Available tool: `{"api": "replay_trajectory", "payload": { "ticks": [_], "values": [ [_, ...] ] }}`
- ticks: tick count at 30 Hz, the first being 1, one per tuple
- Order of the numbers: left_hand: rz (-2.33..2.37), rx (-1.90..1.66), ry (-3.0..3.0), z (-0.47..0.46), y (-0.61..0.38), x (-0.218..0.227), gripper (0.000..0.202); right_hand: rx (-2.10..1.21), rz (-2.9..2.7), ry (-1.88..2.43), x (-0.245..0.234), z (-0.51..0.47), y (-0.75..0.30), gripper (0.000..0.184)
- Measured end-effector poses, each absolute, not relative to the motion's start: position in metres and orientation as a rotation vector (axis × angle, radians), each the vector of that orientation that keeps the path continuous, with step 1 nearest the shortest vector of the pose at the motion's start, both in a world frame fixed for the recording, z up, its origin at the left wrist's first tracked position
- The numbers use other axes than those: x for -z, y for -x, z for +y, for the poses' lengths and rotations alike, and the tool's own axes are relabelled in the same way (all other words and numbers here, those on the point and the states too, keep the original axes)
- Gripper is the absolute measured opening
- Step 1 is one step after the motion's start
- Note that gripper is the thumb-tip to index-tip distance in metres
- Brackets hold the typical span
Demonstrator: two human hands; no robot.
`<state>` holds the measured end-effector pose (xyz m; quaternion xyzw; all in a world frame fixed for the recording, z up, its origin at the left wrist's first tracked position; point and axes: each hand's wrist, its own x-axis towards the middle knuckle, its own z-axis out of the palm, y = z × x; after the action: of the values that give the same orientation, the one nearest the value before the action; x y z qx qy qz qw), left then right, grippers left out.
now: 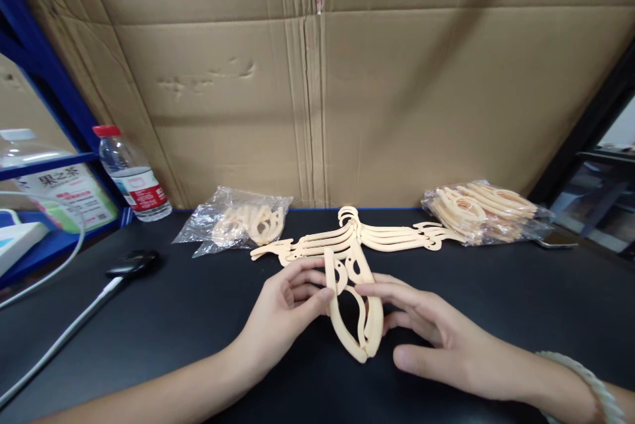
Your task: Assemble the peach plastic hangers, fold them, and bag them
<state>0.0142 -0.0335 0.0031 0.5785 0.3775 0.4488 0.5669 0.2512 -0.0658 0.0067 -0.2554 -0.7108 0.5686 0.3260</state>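
A cream plastic folding hanger (pixel 373 328) is held up in front of me, its two arms folded down close together and meeting in a point at the bottom. My left hand (pixel 292 305) pinches its left arm between thumb and fingers. On the right arm, my right hand (pixel 431 328) has its index finger across the front and other fingers at the side and behind; the thumb stands apart from the hanger. Just behind lies a row of spread-out cream hangers (pixel 391 237), overlapping one another, their hooks pointing to the back. The held hanger covers part of that row.
A clear plastic bag with cream parts (pixel 248 224) lies back left; a fuller bag of hangers (pixel 481 209) lies back right. At left are a red-capped bottle (pixel 139 179), a black device (pixel 133 264) and its white cable (pixel 64 338). Cardboard (pixel 223 113) walls the back.
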Motion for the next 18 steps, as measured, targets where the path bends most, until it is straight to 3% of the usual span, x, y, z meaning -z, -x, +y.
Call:
{"api": "replay_trajectory", "payload": {
  "ticks": [4,8,13,18],
  "values": [
    [0.923,-1.016,-1.312,-0.033,-0.015,-0.0029,0.047,-1.314,-1.966,0.751,-0.009,-0.0652,-0.2519,0.039],
    [0.951,-0.971,-1.403,-0.0331,-0.0139,-0.0003,0.043,-1.099,-2.19,0.908,-0.0135,-0.0674,-0.2531,0.041],
    [0.978,-0.941,-1.648,-0.0335,-0.0123,0.004,0.023,-0.835,-2.452,0.998,-0.0112,-0.0655,-0.2576,0.058],
    [1.01,-0.871,-2.116,-0.0394,-0.0115,0.0022,0.026,-0.648,-2.631,1.067,-0.0046,-0.0632,-0.2599,0.066]
  ]
}}
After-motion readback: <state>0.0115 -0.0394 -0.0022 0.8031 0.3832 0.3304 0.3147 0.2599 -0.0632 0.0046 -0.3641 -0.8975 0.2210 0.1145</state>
